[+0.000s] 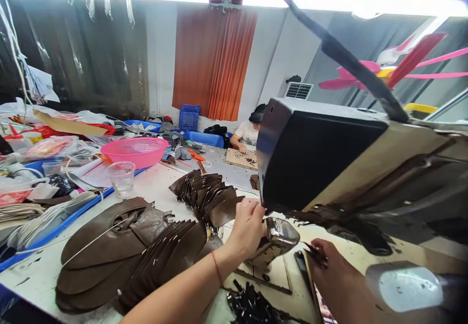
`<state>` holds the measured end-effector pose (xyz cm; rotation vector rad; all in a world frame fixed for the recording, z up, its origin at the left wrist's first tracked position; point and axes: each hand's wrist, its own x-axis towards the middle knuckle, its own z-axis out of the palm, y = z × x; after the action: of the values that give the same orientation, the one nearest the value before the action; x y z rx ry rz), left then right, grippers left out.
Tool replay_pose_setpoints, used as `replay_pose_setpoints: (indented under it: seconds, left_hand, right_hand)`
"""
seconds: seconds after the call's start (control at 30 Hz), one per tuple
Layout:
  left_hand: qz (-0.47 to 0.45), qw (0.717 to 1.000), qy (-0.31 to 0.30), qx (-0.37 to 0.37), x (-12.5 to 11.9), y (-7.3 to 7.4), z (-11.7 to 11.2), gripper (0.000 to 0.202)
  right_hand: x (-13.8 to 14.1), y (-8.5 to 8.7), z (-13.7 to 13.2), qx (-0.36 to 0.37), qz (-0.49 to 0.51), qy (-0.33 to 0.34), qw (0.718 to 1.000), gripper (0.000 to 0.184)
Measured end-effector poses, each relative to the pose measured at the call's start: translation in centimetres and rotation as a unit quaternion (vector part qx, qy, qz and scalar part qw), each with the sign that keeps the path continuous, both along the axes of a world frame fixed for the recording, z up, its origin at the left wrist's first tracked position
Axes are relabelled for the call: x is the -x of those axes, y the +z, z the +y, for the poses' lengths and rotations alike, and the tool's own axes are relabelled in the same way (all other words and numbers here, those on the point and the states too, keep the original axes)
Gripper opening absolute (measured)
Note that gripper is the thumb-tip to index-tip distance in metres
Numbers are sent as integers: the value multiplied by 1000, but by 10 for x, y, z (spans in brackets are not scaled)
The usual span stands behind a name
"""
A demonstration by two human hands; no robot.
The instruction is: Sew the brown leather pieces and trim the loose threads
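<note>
My left hand (247, 227) reaches in from the lower left, a red thread on its wrist, fingers curled round a dark brown leather piece at the metal head (280, 236) of the machine. My right hand (325, 261) comes in from the lower right with its fingers pinched on a thin dark strip (312, 252) just right of that metal head. The big black and tan machine body (321, 163) hangs over both hands. Fanned stacks of brown leather pieces (204, 194) lie left of my left hand, with a larger pile (120, 251) nearer me.
A pink basket (139, 151) and a clear plastic cup (122, 177) stand at the back left among bags and clutter. Black offcuts (252, 307) lie near the table's front edge. Another person (248, 133) sits at the far end. A blue crate (189, 117) stands by orange curtains.
</note>
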<state>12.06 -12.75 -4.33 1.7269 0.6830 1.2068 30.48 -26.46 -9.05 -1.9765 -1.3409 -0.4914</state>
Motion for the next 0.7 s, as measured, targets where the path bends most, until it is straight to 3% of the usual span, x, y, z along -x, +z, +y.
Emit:
replay_pose_setpoints:
  seconds: [0.1, 0.23, 0.3, 0.43, 0.57, 0.7]
  left_hand:
    - [-3, 997, -63, 47, 7, 7, -4, 33]
    - [15, 999, -39, 33, 17, 8, -15, 22]
    - [18, 1000, -4, 6, 18, 6, -22, 12]
    - [-14, 982, 155, -107, 13, 6, -36, 13]
    - [55, 953, 172, -245, -1, 6, -42, 7]
    - [98, 937, 203, -266, -8, 5, -36, 5]
  right_hand:
    - [-13, -6, 3, -18, -2, -8, 1000, 29]
    - [6, -9, -9, -26, 4, 13, 1000, 35]
    - [22, -4, -13, -63, 1, 12, 998, 36]
    - [50, 18, 4, -150, 25, 40, 988, 42]
    - [60, 35, 33, -164, 77, 106, 978, 37]
    - [66, 25, 32, -192, 97, 119, 969, 27]
